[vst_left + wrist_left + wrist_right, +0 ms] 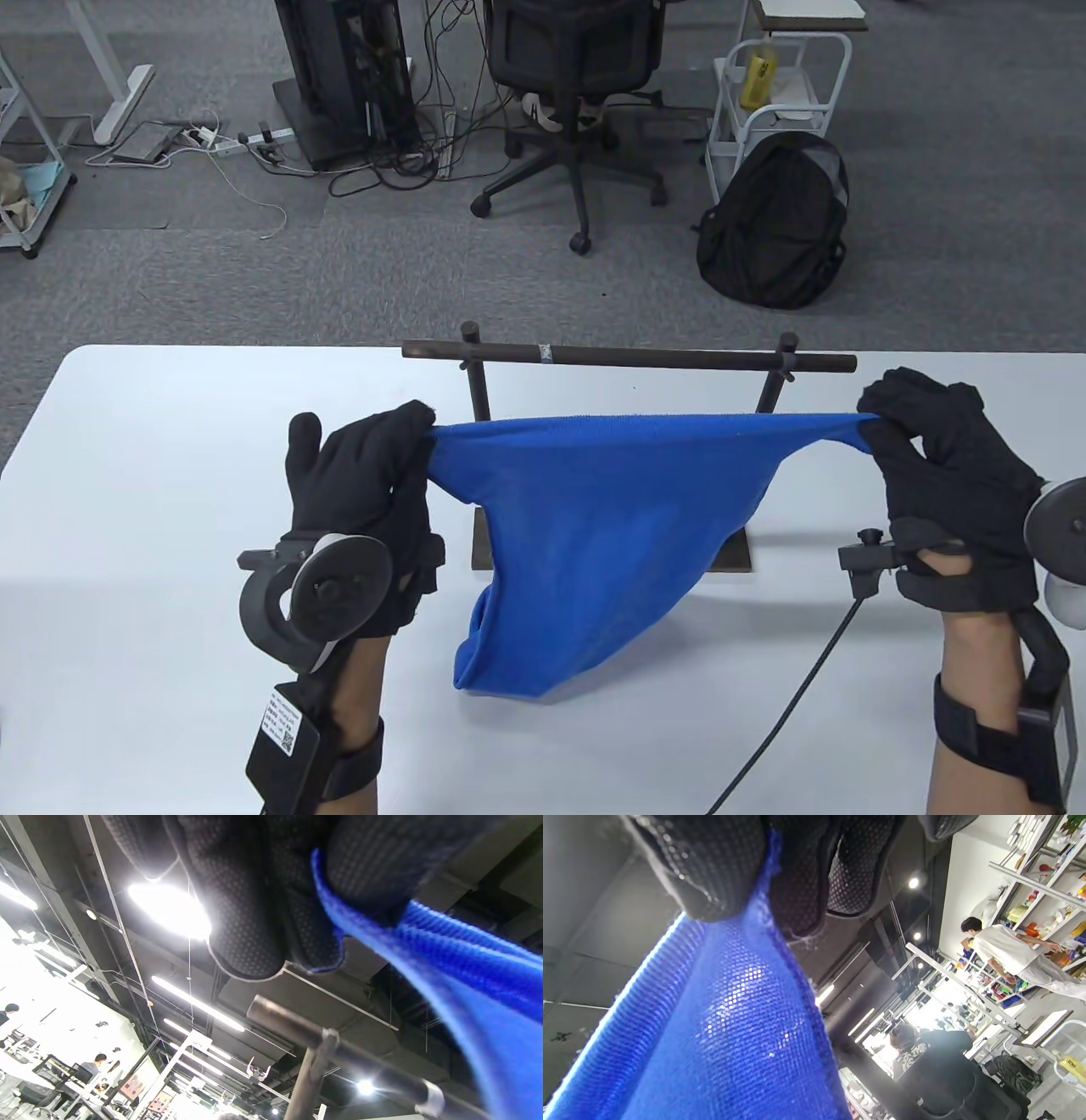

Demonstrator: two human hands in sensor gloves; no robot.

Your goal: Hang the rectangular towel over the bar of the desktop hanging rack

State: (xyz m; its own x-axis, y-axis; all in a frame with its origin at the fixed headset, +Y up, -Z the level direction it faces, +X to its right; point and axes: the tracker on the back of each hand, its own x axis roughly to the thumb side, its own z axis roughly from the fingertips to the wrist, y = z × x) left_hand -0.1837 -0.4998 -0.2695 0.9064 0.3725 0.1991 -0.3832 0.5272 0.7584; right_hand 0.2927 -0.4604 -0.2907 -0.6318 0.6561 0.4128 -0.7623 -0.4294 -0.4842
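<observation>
Both gloved hands pinch the blue rectangular microfibre towel [594, 526] by its top corners, left hand [365, 501], right hand [942, 492], stretched just in front of the dark metal rack bar [628, 355], apparently not touching it; towel sags toward the white bench [153, 475].

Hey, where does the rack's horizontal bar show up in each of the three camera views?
Table view: the rack bar runs across the middle, just beyond the blue towel.
Left wrist view: lower centre to lower right, seen from below.
Right wrist view: I cannot make it out.
Shared landmark: the blue towel, pinched by gloved fingers in all views.
</observation>
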